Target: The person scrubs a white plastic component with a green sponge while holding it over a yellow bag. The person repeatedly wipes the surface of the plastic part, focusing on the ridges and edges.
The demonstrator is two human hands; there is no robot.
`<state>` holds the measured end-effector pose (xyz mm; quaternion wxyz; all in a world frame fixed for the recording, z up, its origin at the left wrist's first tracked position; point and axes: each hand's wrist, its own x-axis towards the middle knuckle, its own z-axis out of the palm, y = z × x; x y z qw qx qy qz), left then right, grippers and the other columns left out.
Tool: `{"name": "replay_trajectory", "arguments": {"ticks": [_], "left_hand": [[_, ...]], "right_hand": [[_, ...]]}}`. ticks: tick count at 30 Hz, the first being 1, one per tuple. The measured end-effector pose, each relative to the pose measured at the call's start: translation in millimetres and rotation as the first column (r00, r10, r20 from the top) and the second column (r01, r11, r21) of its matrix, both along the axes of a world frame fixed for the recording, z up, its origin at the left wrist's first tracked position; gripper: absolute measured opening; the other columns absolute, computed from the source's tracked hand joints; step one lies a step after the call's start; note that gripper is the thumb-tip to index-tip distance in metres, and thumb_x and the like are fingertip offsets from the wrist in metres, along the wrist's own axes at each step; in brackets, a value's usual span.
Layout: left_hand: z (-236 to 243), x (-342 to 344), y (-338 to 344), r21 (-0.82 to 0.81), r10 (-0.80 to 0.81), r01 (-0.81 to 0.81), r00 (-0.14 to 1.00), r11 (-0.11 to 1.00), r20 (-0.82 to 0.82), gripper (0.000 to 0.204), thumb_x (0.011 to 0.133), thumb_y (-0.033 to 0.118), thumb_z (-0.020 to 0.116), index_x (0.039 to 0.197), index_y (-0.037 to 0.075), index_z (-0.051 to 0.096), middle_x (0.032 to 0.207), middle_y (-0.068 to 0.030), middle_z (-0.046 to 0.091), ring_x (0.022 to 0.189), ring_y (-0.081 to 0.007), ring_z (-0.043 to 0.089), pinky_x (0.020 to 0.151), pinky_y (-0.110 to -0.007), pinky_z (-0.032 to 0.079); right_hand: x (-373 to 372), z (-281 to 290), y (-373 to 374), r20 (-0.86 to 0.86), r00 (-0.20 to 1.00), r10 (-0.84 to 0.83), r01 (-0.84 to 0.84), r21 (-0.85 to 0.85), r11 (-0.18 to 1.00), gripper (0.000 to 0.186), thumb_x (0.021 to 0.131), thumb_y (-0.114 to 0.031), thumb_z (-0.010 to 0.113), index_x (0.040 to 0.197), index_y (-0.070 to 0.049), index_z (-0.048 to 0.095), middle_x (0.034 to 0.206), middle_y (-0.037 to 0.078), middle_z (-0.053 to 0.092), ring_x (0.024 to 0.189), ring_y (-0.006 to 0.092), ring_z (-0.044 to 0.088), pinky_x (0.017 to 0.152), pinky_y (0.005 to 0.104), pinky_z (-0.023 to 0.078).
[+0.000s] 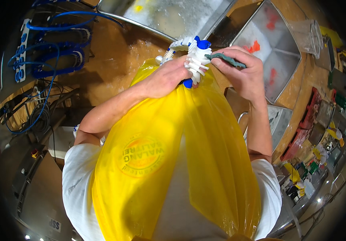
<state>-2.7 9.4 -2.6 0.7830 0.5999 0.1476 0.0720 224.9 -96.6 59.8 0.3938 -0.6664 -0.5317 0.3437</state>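
My left hand (165,77) is closed around a white plastic link chain with blue parts (197,63), held up in front of my yellow apron (153,132). From the held links, a stretch of the chain curves back and to the left. Pinched in my right hand (246,76) is a green scouring pad (229,60). The pad's left end meets or nearly meets the white links. Some fingertips of my left hand are hidden behind the chain.
Beyond my hands stands a metal basin (140,28) of foamy water. Another metal basin (287,64), with foam and orange-red pieces, is at the right, beside a clear plastic container (312,38). Blue hoses (74,26) hang far left. Red crates (301,128) sit far right.
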Motion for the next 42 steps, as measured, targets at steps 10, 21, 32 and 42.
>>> {"name": "replay_trajectory", "arguments": {"ticks": [10,21,32,42], "left_hand": [[-4.9,1.9,-0.7,-0.102,0.016,-0.011,0.999,0.995,0.046,0.034,0.105,0.015,0.046,0.129,-0.002,0.062,0.107,-0.011,0.071,0.1,-0.02,0.065,0.095,-0.034,0.05],[-4.0,-7.4,-6.7,-0.305,0.043,-0.07,0.995,0.95,-0.094,0.035,0.108,0.015,0.05,0.139,0.002,0.062,0.122,-0.0053,0.071,0.111,-0.016,0.064,0.106,-0.035,0.049],[7.8,-8.5,-5.2,-0.047,0.018,-0.019,1.0,0.999,-0.019,0.04,0.105,0.013,0.053,0.143,0.003,0.059,0.127,-0.0074,0.07,0.113,-0.0172,0.064,0.101,-0.035,0.051],[4.0,-5.1,-5.6,0.189,-0.026,0.004,0.993,0.982,0.112,0.037,0.098,0.017,0.049,0.129,0.002,0.061,0.106,-0.0176,0.069,0.096,-0.0328,0.066,0.09,-0.045,0.051]], "right_hand": [[5.2,1.2,-11.9,-0.014,0.998,-0.069,0.069,0.038,0.997,0.02,0.09,-0.009,0.084,0.107,-0.001,0.078,0.095,0.008,0.076,0.082,0.014,0.069,0.074,0.0279,0.055],[-22.2,0.7,-4.8,0.032,0.999,0.021,-0.022,0.023,0.999,0.018,0.086,-0.002,0.085,0.103,-0.002,0.08,0.088,0.008,0.076,0.076,0.0166,0.07,0.067,0.0299,0.055],[-19.3,18.9,0.0,0.5,0.865,0.043,-0.234,0.325,0.916,0.028,0.071,-0.012,0.092,0.097,-0.014,0.082,0.096,-0.003,0.074,0.09,0.021,0.069,0.082,0.0363,0.048],[-19.0,14.6,-1.5,0.355,0.917,0.182,-0.263,0.195,0.945,0.026,0.075,-0.014,0.089,0.1,-0.017,0.083,0.094,-0.004,0.072,0.087,0.0199,0.067,0.085,0.0353,0.045]]}}
